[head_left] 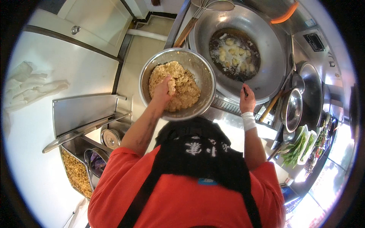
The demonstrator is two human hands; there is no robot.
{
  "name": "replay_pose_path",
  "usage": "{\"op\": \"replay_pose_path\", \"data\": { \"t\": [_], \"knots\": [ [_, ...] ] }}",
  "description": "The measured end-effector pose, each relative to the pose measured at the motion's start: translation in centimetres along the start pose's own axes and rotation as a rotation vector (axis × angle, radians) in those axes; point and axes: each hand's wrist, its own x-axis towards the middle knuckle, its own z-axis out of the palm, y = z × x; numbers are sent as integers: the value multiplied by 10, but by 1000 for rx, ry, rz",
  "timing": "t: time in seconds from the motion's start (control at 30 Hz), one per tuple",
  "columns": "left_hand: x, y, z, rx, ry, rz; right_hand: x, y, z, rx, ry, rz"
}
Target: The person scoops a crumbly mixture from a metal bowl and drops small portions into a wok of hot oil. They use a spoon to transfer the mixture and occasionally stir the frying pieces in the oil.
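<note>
A large steel bowl (207,70) holds a sticky, tan, minced mixture (184,99). Down inside it, my left hand (162,91) is closed round a clump of that mixture. To the right, a wide metal wok (272,49) contains dark bubbling oil (216,40) with several pale yellow pieces (237,53) frying in foam. At the wok's near rim my right hand (248,102), with a white band round the wrist, grips a thin dark-handled utensil (245,91). Its far end cannot be made out against the oil.
A wooden-handled wire strainer (186,32) rests at the wok's left edge. On the right stand a steel bowl (292,110), a ladle (297,81), a second dark wok (311,98) and green vegetables (294,150). A tray of brown crumbly food (76,171) sits lower left.
</note>
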Motion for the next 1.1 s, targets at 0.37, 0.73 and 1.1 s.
{"op": "replay_pose_path", "data": {
  "t": [0.37, 0.73, 1.1],
  "knots": [
    [-8, 3, -15, -407, -445, -1, -4, -5, -3, -40, -2, -22],
    [-15, 6, 2, -540, -337, 53, 1, -21, -2, 14, 23, -46],
    [-29, 5, 16, -26, -277, 182, -13, -133, 14, 589, -234, -131]
  ]
}}
